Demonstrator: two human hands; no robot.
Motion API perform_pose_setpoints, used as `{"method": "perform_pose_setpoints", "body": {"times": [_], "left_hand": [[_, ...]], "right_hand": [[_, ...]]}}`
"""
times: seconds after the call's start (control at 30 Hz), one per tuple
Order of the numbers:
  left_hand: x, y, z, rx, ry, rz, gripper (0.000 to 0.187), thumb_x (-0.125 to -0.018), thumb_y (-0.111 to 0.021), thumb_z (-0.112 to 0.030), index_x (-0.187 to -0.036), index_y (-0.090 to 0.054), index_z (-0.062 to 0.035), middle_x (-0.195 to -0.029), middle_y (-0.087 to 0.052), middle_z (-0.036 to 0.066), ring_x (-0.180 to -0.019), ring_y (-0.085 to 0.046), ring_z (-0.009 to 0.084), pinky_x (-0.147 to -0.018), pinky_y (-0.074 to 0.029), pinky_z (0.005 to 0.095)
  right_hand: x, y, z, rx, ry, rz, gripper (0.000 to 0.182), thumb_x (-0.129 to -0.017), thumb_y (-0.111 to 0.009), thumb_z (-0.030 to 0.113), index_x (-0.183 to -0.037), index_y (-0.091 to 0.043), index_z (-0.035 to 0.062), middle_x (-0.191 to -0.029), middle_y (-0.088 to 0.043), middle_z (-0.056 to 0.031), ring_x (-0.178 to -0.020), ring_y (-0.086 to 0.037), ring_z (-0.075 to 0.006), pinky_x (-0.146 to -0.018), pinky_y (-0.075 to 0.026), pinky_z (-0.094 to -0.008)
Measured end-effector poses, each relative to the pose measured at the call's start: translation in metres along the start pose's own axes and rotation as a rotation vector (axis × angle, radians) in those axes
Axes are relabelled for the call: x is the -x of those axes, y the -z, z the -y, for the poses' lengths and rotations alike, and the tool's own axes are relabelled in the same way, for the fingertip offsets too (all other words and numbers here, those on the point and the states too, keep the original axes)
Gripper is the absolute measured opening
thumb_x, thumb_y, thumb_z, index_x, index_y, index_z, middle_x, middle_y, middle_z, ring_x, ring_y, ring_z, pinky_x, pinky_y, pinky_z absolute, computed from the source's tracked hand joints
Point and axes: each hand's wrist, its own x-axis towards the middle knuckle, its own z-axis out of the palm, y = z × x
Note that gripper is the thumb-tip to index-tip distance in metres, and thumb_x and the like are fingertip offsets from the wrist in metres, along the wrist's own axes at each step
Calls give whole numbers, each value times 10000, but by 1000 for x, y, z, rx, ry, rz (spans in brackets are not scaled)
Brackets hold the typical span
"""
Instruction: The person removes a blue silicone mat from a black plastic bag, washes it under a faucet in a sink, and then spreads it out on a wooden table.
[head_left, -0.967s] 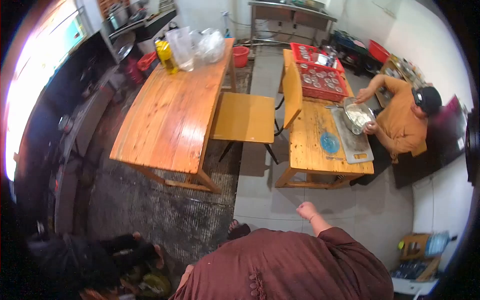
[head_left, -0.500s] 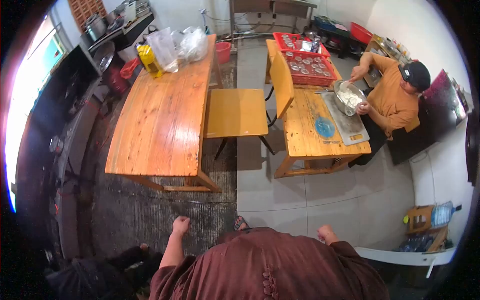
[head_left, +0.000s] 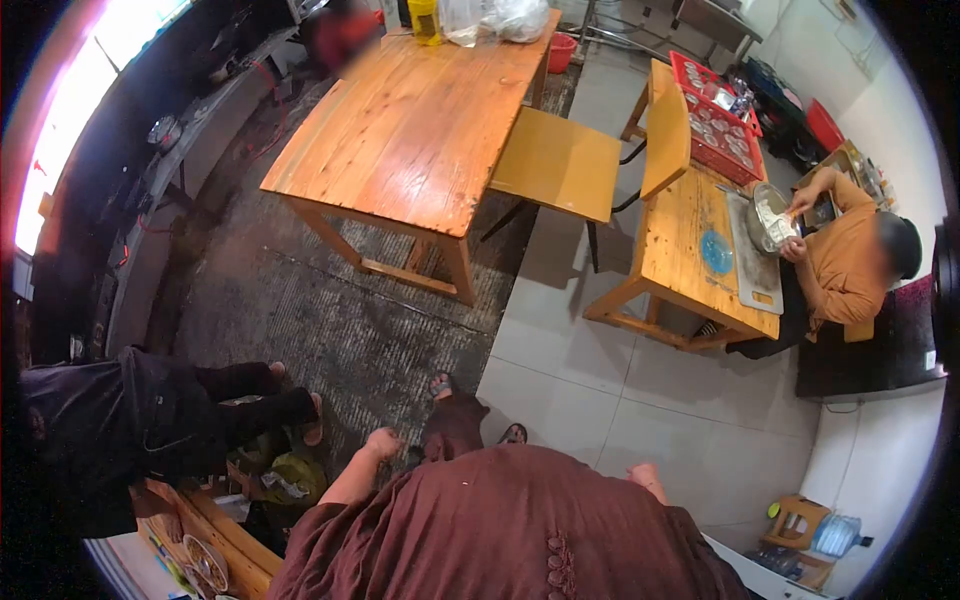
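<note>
Mid-stride, seemingly: left grip (head_left: 383, 443) curled in, apparently empty; right grip (head_left: 648, 478) unclear; tabletop (head_left: 420, 130) ahead needs stepping closer.

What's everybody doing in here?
Someone in orange has both hands at a metal bowl of something white. Red crates stand on the table there. The camera wearer's left hand and right hand are down near the body, nothing visible in them. Another person in dark clothes is at the left.
</note>
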Motion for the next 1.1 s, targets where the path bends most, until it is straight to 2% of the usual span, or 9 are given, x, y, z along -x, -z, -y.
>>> {"method": "perform_pose_setpoints", "body": {"times": [0.17,0.37,0.5,0.57,0.63,0.73,0.9,1.0,1.1], "left_hand": [[9,35,23,410,131,-129,276,-772,-606,-311,-856,-664,-54,-710,-642,110,-631,-624,199,-623,-487,334],[-11,87,73,302,49,-103,263,-769,-591,-292,-803,-652,-39,-677,-639,80,-602,-612,176,-588,-484,325],[-4,147,109,299,-1,-154,248,-781,-591,-268,-714,-615,-30,-616,-604,76,-519,-569,161,-513,-465,314],[-8,173,129,431,113,-169,237,-791,-591,-253,-721,-618,-28,-602,-598,81,-502,-565,162,-487,-457,313],[7,202,138,621,277,-214,198,-816,-585,-208,-768,-622,-19,-578,-582,86,-464,-558,176,-429,-445,313],[-30,213,203,550,266,-178,188,-819,-579,-202,-782,-611,-21,-582,-566,69,-441,-539,176,-416,-446,311],[-46,231,217,764,312,-246,184,-822,-575,-191,-744,-584,-25,-606,-555,61,-456,-526,168,-414,-445,300],[-58,224,216,882,274,-213,180,-820,-580,-184,-723,-572,-33,-605,-542,56,-471,-514,157,-398,-414,296],[-33,249,161,775,242,-211,178,-819,-586,-185,-706,-566,-49,-562,-513,41,-474,-497,148,-402,-384,299]], "right_hand": [[-30,-5,0,38,39,-26,163,-793,-561,164,-842,-579,10,-735,-587,-146,-533,-570,-210,-485,-447,-336],[-58,-53,83,-74,158,-45,227,-777,-529,190,-656,-560,0,-584,-567,-118,-463,-538,-214,-392,-412,-361],[-10,-116,191,111,355,-29,173,-786,-556,182,-783,-593,13,-680,-623,-120,-574,-604,-253,-500,-482,-372],[21,-150,246,388,832,-372,165,-758,-569,152,-814,-608,2,-724,-634,-147,-642,-614,-274,-573,-481,-364],[62,-177,299,188,1005,-490,187,-745,-584,157,-848,-618,4,-766,-629,-178,-714,-614,-296,-630,-470,-367],[164,-190,374,-7,1039,-510,172,-772,-582,162,-835,-613,5,-741,-624,-161,-682,-610,-264,-618,-468,-345],[243,-182,442,-181,1397,-608,93,-785,-584,75,-806,-587,-16,-694,-585,-103,-599,-560,-164,-587,-453,-272],[263,-177,476,-192,1423,-584,104,-771,-585,96,-801,-585,-3,-738,-586,-139,-659,-585,-252,-615,-460,-315],[273,-182,513,-146,1465,-553,103,-767,-583,91,-799,-587,-7,-740,-583,-136,-679,-580,-264,-628,-460,-322]]}}
